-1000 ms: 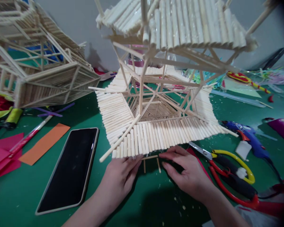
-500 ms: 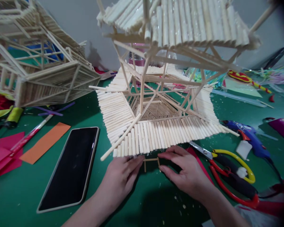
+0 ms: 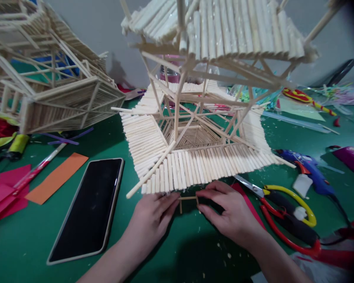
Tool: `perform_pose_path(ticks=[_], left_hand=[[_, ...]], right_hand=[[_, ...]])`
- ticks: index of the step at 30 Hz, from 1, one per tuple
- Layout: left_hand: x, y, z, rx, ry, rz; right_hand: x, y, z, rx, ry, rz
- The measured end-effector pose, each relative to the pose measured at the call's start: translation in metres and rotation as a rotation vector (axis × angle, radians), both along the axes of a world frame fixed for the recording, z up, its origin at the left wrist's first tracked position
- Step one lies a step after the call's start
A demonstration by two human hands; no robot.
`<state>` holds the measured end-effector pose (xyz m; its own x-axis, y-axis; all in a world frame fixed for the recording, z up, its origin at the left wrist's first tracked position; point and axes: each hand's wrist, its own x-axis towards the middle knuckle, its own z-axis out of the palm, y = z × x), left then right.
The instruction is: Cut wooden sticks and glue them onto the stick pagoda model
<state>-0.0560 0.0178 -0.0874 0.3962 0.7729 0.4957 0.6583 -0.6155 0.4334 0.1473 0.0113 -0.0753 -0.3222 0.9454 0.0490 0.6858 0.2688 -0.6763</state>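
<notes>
A small U-shaped frame of thin wooden sticks (image 3: 188, 198) stands between my hands at the front edge of the tiered stick model (image 3: 194, 169). My left hand (image 3: 150, 222) is closed, its fingertips at the left end of the frame's crossbar and partly under the model's lower roof edge. My right hand (image 3: 233, 214) has its thumb and index finger at the frame's right leg, pinching it. The model's lower roof is made of pale sticks laid side by side, with an open lattice inside and a second stick roof (image 3: 242, 31) above.
A phone (image 3: 87, 210) and an orange paper strip (image 3: 57, 177) lie to the left. On the right are scissors (image 3: 295, 220), a blue glue gun (image 3: 315, 173) and a purple object (image 3: 351, 159). Another stick model (image 3: 59, 106) stands at the back left.
Both hands stay nearly still around the small stick frame. The view shifts slightly, with items on the right appearing a little further left.
</notes>
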Motion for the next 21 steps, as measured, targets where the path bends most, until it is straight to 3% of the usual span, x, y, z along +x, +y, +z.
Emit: perform_pose_path(ticks=[21], left_hand=[[0.0034,-0.0006,0.0023,0.051,-0.005,0.015]], right_hand=[[0.0008,0.0011,0.0010,0.014,0.043,-0.020]])
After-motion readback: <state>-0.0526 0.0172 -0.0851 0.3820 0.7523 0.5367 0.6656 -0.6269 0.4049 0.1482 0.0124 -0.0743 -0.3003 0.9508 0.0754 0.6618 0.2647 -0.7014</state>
